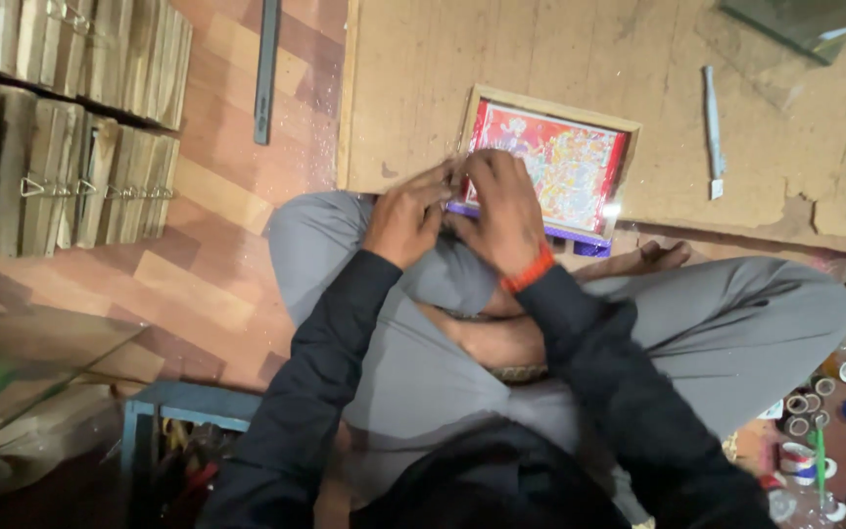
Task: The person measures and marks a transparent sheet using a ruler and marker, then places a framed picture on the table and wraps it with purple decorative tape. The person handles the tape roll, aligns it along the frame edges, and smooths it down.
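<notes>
My left hand point(405, 217) and right hand point(503, 211) meet, fingers curled at near-left corner of framed picture point(552, 167). Fingertips blurred; what they pinch hidden, grip on frame itself unclear. Frame's near edge and corner covered by my hands. Picture: red, busy print, wooden surround, purple strip point(580, 235) along near edge. Lies flat on worn board point(423, 88), just beyond my knees. Orange wristband point(527, 270) on right wrist. Tape rolls point(815, 402) far right, cut off.

Your small pale wood-framed picture point(550, 162) with its glossy red print (glare at one corner), rough matt brown board point(560, 59) under it, smooth grey cloth trousers point(736, 323).
</notes>
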`<state>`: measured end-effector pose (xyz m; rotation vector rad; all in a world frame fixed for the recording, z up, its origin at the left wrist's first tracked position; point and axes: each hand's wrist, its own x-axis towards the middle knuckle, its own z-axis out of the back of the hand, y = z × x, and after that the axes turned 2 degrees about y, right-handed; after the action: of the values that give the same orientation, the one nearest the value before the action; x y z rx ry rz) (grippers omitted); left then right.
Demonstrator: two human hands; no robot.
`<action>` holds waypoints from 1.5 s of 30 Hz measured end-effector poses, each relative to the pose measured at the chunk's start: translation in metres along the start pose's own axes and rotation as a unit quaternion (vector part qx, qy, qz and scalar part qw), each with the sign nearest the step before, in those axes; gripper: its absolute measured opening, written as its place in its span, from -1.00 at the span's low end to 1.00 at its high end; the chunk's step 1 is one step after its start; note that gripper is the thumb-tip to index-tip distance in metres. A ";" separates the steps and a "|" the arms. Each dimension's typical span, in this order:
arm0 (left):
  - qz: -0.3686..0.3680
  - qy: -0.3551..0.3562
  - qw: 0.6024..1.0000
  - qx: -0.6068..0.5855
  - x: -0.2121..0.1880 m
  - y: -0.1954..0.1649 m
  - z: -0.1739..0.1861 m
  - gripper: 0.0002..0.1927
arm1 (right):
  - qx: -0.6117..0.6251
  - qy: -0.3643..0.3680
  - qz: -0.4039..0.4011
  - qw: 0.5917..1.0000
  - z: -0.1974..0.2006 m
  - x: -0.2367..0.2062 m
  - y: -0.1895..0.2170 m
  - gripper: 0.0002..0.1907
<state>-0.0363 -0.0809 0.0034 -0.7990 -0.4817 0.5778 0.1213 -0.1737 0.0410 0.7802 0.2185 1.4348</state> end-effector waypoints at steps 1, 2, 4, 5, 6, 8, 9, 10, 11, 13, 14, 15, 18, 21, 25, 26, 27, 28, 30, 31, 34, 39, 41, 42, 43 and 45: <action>-0.005 0.003 1.000 -0.020 -0.001 -0.001 0.000 -0.68 | 0.025 -0.017 -0.012 0.999 0.000 -0.017 0.001 -0.46; -0.009 0.008 0.999 -0.041 -0.004 -0.002 0.000 -0.64 | 0.051 -0.019 -0.070 0.996 0.001 -0.044 0.006 -0.56; -0.017 0.007 0.998 -0.053 -0.006 -0.004 -0.002 -0.58 | 0.265 -0.011 -0.234 0.936 -0.006 -0.091 0.012 -0.65; -0.021 0.001 0.999 -0.045 -0.007 -0.005 -0.003 -0.56 | 0.437 0.001 -0.328 0.837 -0.015 -0.105 0.008 -0.63; -0.026 -0.004 0.999 -0.036 -0.007 -0.006 -0.005 -0.54 | 0.547 -0.032 -0.399 0.735 -0.020 -0.114 -0.003 -0.63; -0.009 0.002 0.999 -0.034 -0.007 -0.007 -0.006 -0.55 | 0.717 -0.098 -0.503 0.472 -0.029 -0.122 -0.029 -0.64; -0.002 0.002 1.000 -0.031 -0.006 -0.006 -0.007 -0.56 | 0.734 -0.129 -0.498 0.443 -0.033 -0.120 -0.043 -0.60; 0.001 0.001 0.999 -0.033 -0.006 -0.006 -0.007 -0.55 | 0.752 -0.156 -0.491 0.413 -0.038 -0.113 -0.056 -0.56; 0.004 0.001 0.999 -0.036 -0.006 -0.006 -0.007 -0.55 | 0.767 -0.184 -0.484 0.380 -0.041 -0.110 -0.065 -0.53; 0.004 0.001 0.999 -0.038 -0.009 -0.007 -0.007 -0.54 | 0.770 -0.199 -0.464 0.390 -0.044 -0.106 -0.075 -0.60; -0.004 -0.002 0.999 -0.037 -0.009 -0.008 -0.008 -0.55 | 0.771 -0.209 -0.452 0.397 -0.044 -0.101 -0.080 -0.63; -0.012 -0.004 0.999 -0.037 -0.010 -0.010 -0.009 -0.55 | 0.765 -0.216 -0.449 0.409 -0.042 -0.097 -0.080 -0.61; 0.007 -0.036 0.998 -0.049 -0.020 -0.024 -0.016 -0.57 | 0.728 -0.250 -0.444 0.459 -0.037 -0.092 -0.076 -0.58; 0.082 -0.034 0.989 -0.114 -0.031 -0.054 -0.023 -0.57 | 0.664 -0.308 -0.418 0.539 -0.013 -0.086 -0.065 -0.57; 0.015 -0.109 0.984 -0.139 -0.033 -0.108 -0.010 -0.52 | 0.560 -0.326 -0.363 0.669 0.048 -0.077 -0.049 -0.62; -0.004 -0.126 0.984 -0.129 -0.030 -0.122 -0.003 -0.54 | 0.528 -0.321 -0.349 0.704 0.066 -0.077 -0.045 -0.64; -0.022 -0.144 0.982 -0.120 -0.025 -0.135 0.004 -0.56 | 0.511 -0.304 -0.324 0.736 0.085 -0.076 -0.041 -0.66; -0.032 -0.141 0.980 -0.133 -0.020 -0.148 0.010 -0.57 | 0.492 -0.283 -0.300 0.767 0.104 -0.077 -0.037 -0.67; -0.051 -0.143 0.975 -0.161 -0.003 -0.170 0.023 -0.59 | 0.453 -0.228 -0.276 0.816 0.144 -0.077 -0.030 -0.70; -0.064 -0.141 0.972 -0.178 0.008 -0.177 0.028 -0.59 | 0.436 -0.195 -0.278 0.834 0.161 -0.077 -0.025 -0.72; -0.067 -0.109 0.967 -0.221 0.044 -0.184 0.037 -0.63 | 0.317 -0.090 -0.273 0.904 0.199 -0.079 -0.004 -0.72; 0.079 0.128 0.945 -0.292 0.081 -0.160 0.021 -0.59 | 0.155 0.043 -0.238 0.958 0.221 -0.077 0.034 -0.75; 0.079 0.145 0.881 -0.443 0.072 -0.150 0.009 -0.71 | 0.120 0.079 -0.279 0.950 0.219 -0.072 0.043 -0.77; 0.078 0.153 0.840 -0.515 0.066 -0.147 0.004 -0.75 | 0.081 0.080 -0.246 0.963 0.218 -0.070 0.046 -0.76; 0.075 0.114 0.837 -0.530 0.061 -0.144 0.000 -0.75 | 0.042 0.081 -0.213 0.973 0.216 -0.068 0.048 -0.75; 0.068 0.033 0.825 -0.560 0.049 -0.144 -0.006 -0.75 | -0.004 0.084 -0.176 0.981 0.213 -0.065 0.050 -0.74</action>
<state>0.0464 -0.1332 0.1207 -1.9899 -0.7036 0.3509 0.1932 -0.3116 0.2087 0.5794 0.4574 1.1639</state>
